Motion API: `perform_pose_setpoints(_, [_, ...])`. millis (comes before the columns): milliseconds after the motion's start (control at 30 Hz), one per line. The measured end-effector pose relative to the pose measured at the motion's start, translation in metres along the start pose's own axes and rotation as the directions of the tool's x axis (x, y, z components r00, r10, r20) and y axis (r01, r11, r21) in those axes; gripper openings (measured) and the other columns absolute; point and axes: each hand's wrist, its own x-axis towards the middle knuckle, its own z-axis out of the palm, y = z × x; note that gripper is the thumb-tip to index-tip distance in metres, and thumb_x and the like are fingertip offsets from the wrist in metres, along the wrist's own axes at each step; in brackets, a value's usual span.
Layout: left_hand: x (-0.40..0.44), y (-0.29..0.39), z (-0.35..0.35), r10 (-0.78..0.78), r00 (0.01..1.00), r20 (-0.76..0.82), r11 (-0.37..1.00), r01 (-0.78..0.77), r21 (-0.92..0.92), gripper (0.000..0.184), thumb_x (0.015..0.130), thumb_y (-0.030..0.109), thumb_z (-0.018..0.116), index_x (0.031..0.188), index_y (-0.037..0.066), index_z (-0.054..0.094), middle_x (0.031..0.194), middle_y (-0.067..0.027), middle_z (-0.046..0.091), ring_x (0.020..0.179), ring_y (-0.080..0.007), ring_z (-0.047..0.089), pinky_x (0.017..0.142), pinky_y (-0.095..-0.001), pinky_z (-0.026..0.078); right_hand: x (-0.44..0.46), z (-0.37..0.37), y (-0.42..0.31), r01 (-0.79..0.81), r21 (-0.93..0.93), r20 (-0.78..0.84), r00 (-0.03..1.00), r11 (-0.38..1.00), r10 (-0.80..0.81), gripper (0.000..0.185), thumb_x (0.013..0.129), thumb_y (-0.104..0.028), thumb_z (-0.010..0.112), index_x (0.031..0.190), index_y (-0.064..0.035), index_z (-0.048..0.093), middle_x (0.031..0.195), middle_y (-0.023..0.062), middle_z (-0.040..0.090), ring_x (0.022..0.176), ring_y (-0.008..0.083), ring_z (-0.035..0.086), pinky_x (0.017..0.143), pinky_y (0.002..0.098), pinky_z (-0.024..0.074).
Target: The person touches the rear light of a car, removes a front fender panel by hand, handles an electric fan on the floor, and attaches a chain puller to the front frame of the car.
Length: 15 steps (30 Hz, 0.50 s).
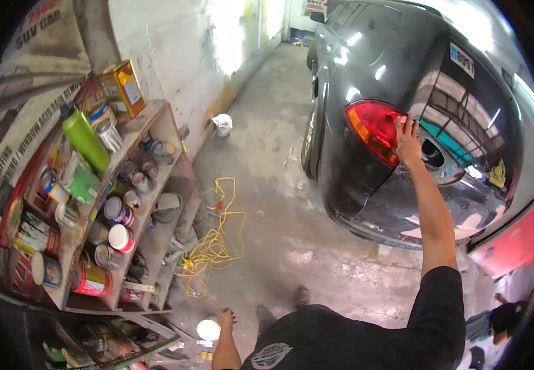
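My right hand [408, 143] reaches out to the back of a dark car [365, 68]. Its spread fingers rest on the inner edge of the red and orange tail light [372, 126], gripping nothing. Just right of that hand is a recessed opening [432, 151] in the tailgate. Low beside my body hangs my left hand [225, 318], its fingers loosely curled and a little apart, with nothing visible in them. A round white lid or container [208, 330] is nearest to it.
Wooden shelves [149, 145] with paint cans and a green bottle [86, 139] stand left. A tangled yellow cord [217, 243] and a small bucket [222, 126] are on the floor. A yellow cloth [497, 174] lies on the car; another person [506, 320] is lower right.
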Motion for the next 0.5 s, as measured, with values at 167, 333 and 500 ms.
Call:
perform_pose_setpoints(167, [-0.018, 0.013, 0.008, 0.045, 0.998, 0.044, 0.992, -0.05, 0.113, 0.03, 0.089, 0.012, 0.06, 0.116, 0.0, 0.06, 0.085, -0.0083, 0.064, 0.061, -0.0168, 0.061, 0.047, -0.0341, 0.053, 0.001, 0.008, 0.007, -0.009, 0.04, -0.033, 0.999, 0.999, 0.01, 0.092, 0.079, -0.014, 0.07, 0.154, -0.0186, 0.017, 0.16, 0.0226, 0.006, 0.144, 0.0492, 0.014, 0.105, 0.0627, 0.0382])
perform_pose_setpoints(333, [-0.032, -0.004, 0.015, 0.025, 0.999, 0.049, 0.989, -0.032, 0.147, 0.031, 0.087, 0.012, 0.06, 0.115, -0.001, 0.06, 0.082, -0.0091, 0.064, 0.06, -0.0184, 0.061, 0.047, -0.0349, 0.053, -0.001, 0.011, 0.009, 0.013, 0.031, -0.063, 0.998, 0.999, -0.011, 0.08, 0.086, -0.013, 0.061, 0.154, -0.0179, 0.019, 0.16, 0.0231, 0.007, 0.144, 0.0496, 0.016, 0.103, 0.0622, 0.0406])
perform_pose_setpoints(500, [-0.041, -0.033, 0.017, -0.002, 0.994, 0.112, 0.984, -0.018, 0.176, 0.033, 0.086, 0.014, 0.06, 0.115, -0.002, 0.06, 0.082, -0.0098, 0.064, 0.06, -0.021, 0.061, 0.048, -0.0366, 0.052, -0.002, 0.01, 0.013, 0.018, 0.031, -0.075, 0.997, 0.999, -0.016, 0.077, 0.087, -0.014, 0.059, 0.154, -0.0185, 0.02, 0.16, 0.0228, 0.008, 0.144, 0.0487, 0.015, 0.103, 0.0616, 0.0402])
